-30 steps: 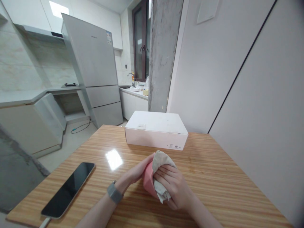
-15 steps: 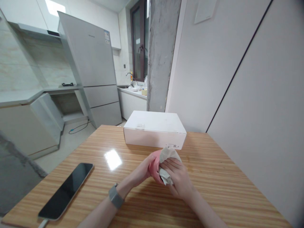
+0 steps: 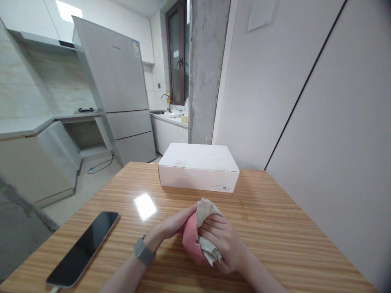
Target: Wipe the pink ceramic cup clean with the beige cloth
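Note:
A small pink cup-like object rests on the striped wooden table between my two hands. My left hand, with a grey watch on its wrist, wraps around the pink object's left side and holds it. Pressed against the object's right side and top is a beige cloth, gripped by my right hand. Most of the pink object is hidden by my fingers and the cloth.
A closed white box lies at the table's far edge. A dark phone with a cable lies at the near left. A grey wall runs close on the right. Beyond the table are a fridge, counters and a concrete pillar.
Both hands, with the pink object and cloth, went away from me toward the box and have now come back nearer to me. The cloth has shifted over the object's surface.

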Available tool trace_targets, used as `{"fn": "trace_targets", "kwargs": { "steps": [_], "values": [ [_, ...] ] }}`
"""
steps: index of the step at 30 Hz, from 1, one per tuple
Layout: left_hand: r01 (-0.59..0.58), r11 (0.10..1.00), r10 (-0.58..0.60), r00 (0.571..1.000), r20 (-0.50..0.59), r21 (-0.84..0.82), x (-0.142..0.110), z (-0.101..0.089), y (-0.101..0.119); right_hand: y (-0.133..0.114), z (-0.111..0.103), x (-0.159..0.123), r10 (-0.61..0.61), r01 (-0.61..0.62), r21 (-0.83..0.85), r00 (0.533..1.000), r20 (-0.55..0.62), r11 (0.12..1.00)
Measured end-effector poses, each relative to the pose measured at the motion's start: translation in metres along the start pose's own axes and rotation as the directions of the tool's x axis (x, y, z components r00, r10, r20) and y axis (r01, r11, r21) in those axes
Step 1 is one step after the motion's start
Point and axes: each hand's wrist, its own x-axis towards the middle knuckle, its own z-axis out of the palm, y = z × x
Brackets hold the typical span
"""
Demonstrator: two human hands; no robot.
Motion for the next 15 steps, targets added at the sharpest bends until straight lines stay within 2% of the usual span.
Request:
{"fn": "trace_targets", "kwargs": {
  "steps": [2,5,10,12,15],
  "values": [
    [-0.039,0.997,0.040,0.999,-0.002,0.069,0.001,0.002,0.002,0.003,-0.001,-0.001,0.019,-0.019,0.002,1.000,0.005,1.000],
    [-0.150,0.985,0.147,0.988,0.038,0.087,0.006,0.007,0.005,0.008,-0.002,-0.002,0.052,-0.052,-0.017,0.999,0.008,0.999],
    [-0.166,0.979,0.168,0.986,-0.009,0.115,0.008,0.011,0.002,0.016,-0.004,-0.007,0.131,-0.133,-0.052,0.991,-0.024,0.990],
    [-0.128,0.991,0.127,0.992,0.012,0.045,0.006,0.012,0.000,0.020,-0.005,-0.010,0.166,-0.170,-0.079,0.984,-0.061,0.982],
    [-0.101,0.978,0.120,0.988,0.093,-0.184,0.007,0.014,-0.005,0.024,-0.008,-0.013,0.176,-0.191,-0.136,0.978,-0.116,0.972]
  ]
}}
